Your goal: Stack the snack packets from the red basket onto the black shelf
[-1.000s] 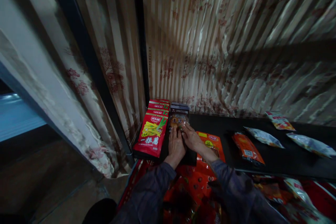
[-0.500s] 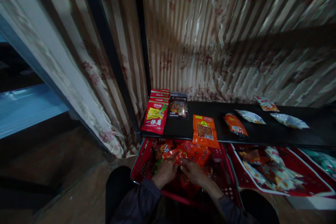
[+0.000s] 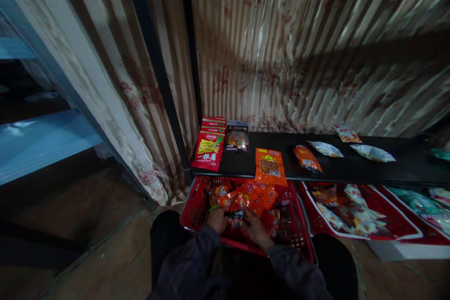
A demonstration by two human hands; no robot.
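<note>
Both of my hands are inside a red plastic basket (image 3: 305, 230) full of snack packets. My left hand (image 3: 217, 220) and my right hand (image 3: 256, 228) grip the two ends of a small dark snack packet (image 3: 235, 215), the fingers closed on its edges. Its print is too dim to read. Just beyond it lie orange snack packets (image 3: 262, 194), and a packet of brown food (image 3: 221, 191) sits toward the basket's left corner. Under my right hand another orange packet (image 3: 272, 220) shows partly.
On the black shelf (image 3: 239, 165) above lie red packets (image 3: 210, 150), a dark packet (image 3: 237, 138), an orange packet (image 3: 270, 168), a narrower orange packet (image 3: 307, 159) and white packets (image 3: 326, 148). More baskets (image 3: 404, 229) stand to the right. A striped curtain (image 3: 298, 56) hangs behind.
My hands have come nearer to me and parted a little, and a dark packet now shows between them. Orange packets that my hands covered are more visible. The view has shifted slightly.
</note>
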